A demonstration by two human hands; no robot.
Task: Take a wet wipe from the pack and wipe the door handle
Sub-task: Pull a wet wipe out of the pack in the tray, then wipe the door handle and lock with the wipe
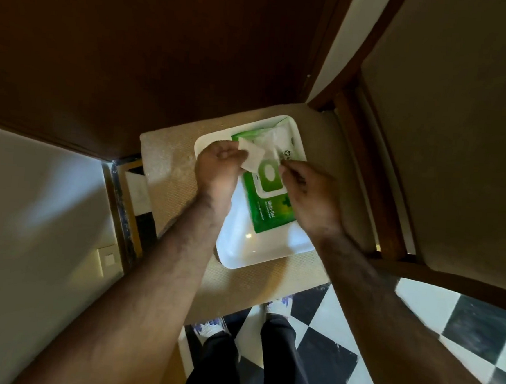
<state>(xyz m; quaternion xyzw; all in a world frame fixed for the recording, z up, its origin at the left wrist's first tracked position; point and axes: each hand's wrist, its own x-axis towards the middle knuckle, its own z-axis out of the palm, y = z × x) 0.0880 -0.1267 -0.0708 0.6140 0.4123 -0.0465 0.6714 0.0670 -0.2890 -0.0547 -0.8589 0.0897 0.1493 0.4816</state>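
A green and white wet wipe pack lies in a white tray on a chair seat. Its flap looks peeled back at the far end. My left hand pinches a white wet wipe above the pack's oval opening. My right hand rests over the pack's right side, its fingertips pinching the thin flap or wipe edge near the opening. A dark wooden door stands just beyond the chair. Its handle is out of view.
The beige upholstered chair has a wooden frame and a tall backrest at right. A white wall with a light switch is at left. Black and white checkered floor and my legs show below.
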